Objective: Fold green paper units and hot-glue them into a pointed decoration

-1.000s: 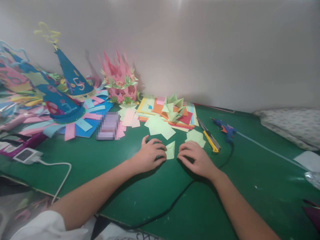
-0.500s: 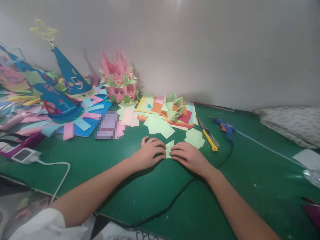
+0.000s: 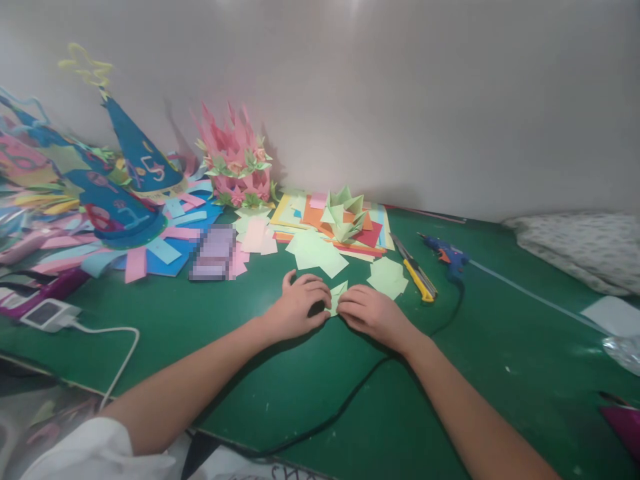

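Observation:
A small folded piece of light green paper [image 3: 338, 298] lies on the green table between my two hands. My left hand [image 3: 299, 307] has its curled fingers on the paper's left side, with the thumb low at its edge. From the right, the fingertips of my right hand [image 3: 373, 312] press close together on the paper, covering part of it. Just behind lie loose light green paper sheets [image 3: 316, 251], and another green stack [image 3: 388, 277] sits beyond my right hand. A folded green paper crown [image 3: 344, 215] stands on a pile of coloured paper.
A yellow utility knife [image 3: 421, 280] and a blue glue gun [image 3: 447, 253] lie to the right, its black cord crossing in front of me. Blue party hats [image 3: 137, 143], a pink paper crown [image 3: 235, 157] and a charger [image 3: 50, 313] with white cable occupy the left.
My right fingers have shifted slightly left over the green paper, and my left fingers have curled a little more. The view has moved slightly.

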`<act>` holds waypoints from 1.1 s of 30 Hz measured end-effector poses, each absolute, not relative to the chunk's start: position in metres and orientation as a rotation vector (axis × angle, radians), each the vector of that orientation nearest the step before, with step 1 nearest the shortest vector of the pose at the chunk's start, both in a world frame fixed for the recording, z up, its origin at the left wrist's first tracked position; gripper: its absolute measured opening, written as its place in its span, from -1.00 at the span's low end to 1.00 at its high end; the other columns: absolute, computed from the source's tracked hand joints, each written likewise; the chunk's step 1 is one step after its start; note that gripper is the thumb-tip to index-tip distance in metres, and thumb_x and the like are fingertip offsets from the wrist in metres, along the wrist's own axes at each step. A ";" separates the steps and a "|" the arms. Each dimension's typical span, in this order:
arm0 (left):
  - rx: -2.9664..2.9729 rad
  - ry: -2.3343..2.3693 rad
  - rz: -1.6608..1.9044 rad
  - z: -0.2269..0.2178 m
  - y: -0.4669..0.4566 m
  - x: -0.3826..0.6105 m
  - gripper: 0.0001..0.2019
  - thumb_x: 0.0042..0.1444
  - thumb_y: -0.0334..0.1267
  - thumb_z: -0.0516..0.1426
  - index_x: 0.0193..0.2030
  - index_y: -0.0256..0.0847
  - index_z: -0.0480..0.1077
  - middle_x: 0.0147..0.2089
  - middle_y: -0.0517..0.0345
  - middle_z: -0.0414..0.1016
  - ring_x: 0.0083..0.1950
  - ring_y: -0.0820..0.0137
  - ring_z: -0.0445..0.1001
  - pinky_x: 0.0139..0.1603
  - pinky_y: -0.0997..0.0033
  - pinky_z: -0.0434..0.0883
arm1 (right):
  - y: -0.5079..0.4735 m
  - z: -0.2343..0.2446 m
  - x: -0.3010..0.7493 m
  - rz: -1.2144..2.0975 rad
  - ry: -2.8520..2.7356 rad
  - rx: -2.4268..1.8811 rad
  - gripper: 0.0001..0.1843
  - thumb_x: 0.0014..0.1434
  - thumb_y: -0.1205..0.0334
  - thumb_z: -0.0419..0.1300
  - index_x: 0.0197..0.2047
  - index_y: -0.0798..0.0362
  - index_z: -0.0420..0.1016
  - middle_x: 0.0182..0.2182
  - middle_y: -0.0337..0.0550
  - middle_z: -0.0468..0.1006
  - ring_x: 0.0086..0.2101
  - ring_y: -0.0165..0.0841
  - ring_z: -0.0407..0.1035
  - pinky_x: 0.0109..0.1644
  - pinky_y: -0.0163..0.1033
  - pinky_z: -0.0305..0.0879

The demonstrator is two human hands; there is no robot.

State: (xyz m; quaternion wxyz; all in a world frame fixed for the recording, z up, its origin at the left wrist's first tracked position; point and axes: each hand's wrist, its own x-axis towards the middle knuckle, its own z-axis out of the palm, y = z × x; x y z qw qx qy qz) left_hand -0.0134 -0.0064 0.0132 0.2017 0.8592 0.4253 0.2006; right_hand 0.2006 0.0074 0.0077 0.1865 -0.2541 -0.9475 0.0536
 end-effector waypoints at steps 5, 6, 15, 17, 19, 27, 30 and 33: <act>2.396 1.191 0.572 0.013 -0.007 -0.013 -0.92 0.09 -0.25 0.10 -0.26 -0.10 0.39 -0.07 0.23 0.49 0.16 0.25 0.26 0.25 -0.08 -0.19 | 0.007 0.005 0.193 0.313 -2.557 -0.784 -0.82 0.21 0.34 0.03 -0.29 -0.01 0.46 -0.33 -0.13 0.51 -0.23 -0.30 0.34 -0.14 -0.16 0.30; 2.389 1.193 0.572 0.012 -0.006 -0.013 -0.92 0.08 -0.26 0.11 -0.27 -0.10 0.39 -0.07 0.23 0.49 0.17 0.25 0.26 0.25 -0.08 -0.19 | 0.007 0.004 0.192 0.357 -2.529 -0.796 -0.83 0.20 0.35 0.04 -0.29 -0.01 0.45 -0.33 -0.14 0.51 -0.22 -0.31 0.34 -0.13 -0.16 0.30; 2.368 1.207 0.562 0.007 -0.005 -0.013 -0.90 0.08 -0.21 0.12 -0.25 -0.07 0.41 -0.05 0.23 0.48 0.23 0.21 0.21 0.25 -0.12 -0.20 | 0.011 0.001 0.196 0.507 -2.438 -0.830 -0.88 0.17 0.29 0.14 -0.28 -0.04 0.52 -0.28 -0.16 0.50 -0.23 -0.34 0.36 -0.13 -0.19 0.29; 2.375 1.201 0.555 0.007 -0.005 -0.013 -0.88 0.08 -0.23 0.12 -0.22 -0.06 0.40 -0.04 0.23 0.47 0.24 0.21 0.20 0.25 -0.12 -0.20 | 0.012 0.001 0.199 0.522 -2.450 -0.809 -0.88 0.17 0.27 0.16 -0.25 -0.05 0.53 -0.26 -0.16 0.50 -0.22 -0.35 0.37 -0.12 -0.19 0.29; 2.377 1.193 0.545 0.008 -0.006 -0.013 -0.86 0.08 -0.25 0.11 -0.19 -0.06 0.38 -0.02 0.22 0.46 0.25 0.21 0.19 0.25 -0.11 -0.20 | 0.013 0.001 0.201 0.529 -2.460 -0.784 -0.86 0.18 0.25 0.16 -0.21 -0.06 0.54 -0.25 -0.15 0.50 -0.22 -0.34 0.37 -0.12 -0.18 0.30; 2.346 1.191 0.555 0.012 -0.006 -0.013 -0.89 0.10 -0.26 0.10 -0.22 -0.05 0.39 -0.03 0.24 0.48 0.25 0.20 0.19 0.24 -0.15 -0.23 | 0.011 0.006 0.196 0.572 -2.471 -0.830 -0.82 0.24 0.25 0.09 -0.32 -0.02 0.51 -0.31 -0.16 0.49 -0.25 -0.34 0.33 -0.13 -0.17 0.26; 2.340 1.196 0.557 0.011 -0.006 -0.013 -0.89 0.12 -0.27 0.07 -0.23 -0.04 0.40 -0.04 0.26 0.48 0.24 0.21 0.20 0.24 -0.16 -0.22 | 0.009 0.008 0.191 0.567 -2.449 -0.868 -0.83 0.23 0.27 0.08 -0.34 0.00 0.48 -0.31 -0.16 0.48 -0.25 -0.33 0.32 -0.12 -0.16 0.24; 2.330 1.210 0.565 0.009 -0.005 -0.012 -0.86 0.15 -0.32 0.04 -0.24 -0.05 0.40 -0.04 0.25 0.49 0.24 0.22 0.20 0.23 -0.18 -0.23 | 0.008 0.007 0.188 0.580 -2.414 -0.911 -0.90 0.19 0.32 0.11 -0.34 0.02 0.44 -0.31 -0.17 0.46 -0.24 -0.33 0.31 -0.12 -0.17 0.23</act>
